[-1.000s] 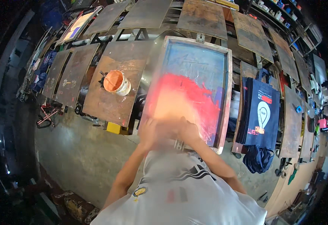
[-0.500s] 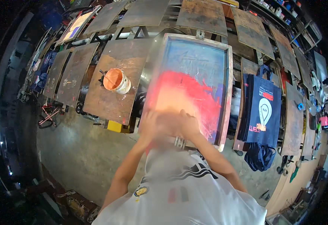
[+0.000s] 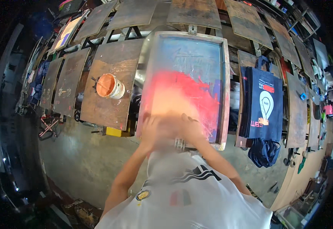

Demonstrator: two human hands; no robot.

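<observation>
In front of me lies a framed printing screen (image 3: pixel 224 87), its blue mesh (image 3: pixel 191 53) bare toward the far end. Red ink (image 3: pixel 206 105) spreads over the nearer half, with a paler orange patch (image 3: pixel 170 99) in the middle. My left hand (image 3: pixel 149 129) and my right hand (image 3: pixel 194 130) are side by side over the screen's near end, fingers curled. Between them is a brownish blur; what they grip there cannot be made out. A smeared area in the picture also softens the screen's left edge.
Left of the screen, a tub of orange ink (image 3: pixel 117 89) with a stick in it stands on a wooden board (image 3: pixel 97 108). To the right, dark blue printed bags (image 3: pixel 252 114) lie stacked on another board, handles hanging down. More boards (image 3: pixel 195 13) line the far side.
The whole scene has shifted slightly left in the picture. Both hands remain at the screen's near end, in nearly the same pose; the ink looks much the same.
</observation>
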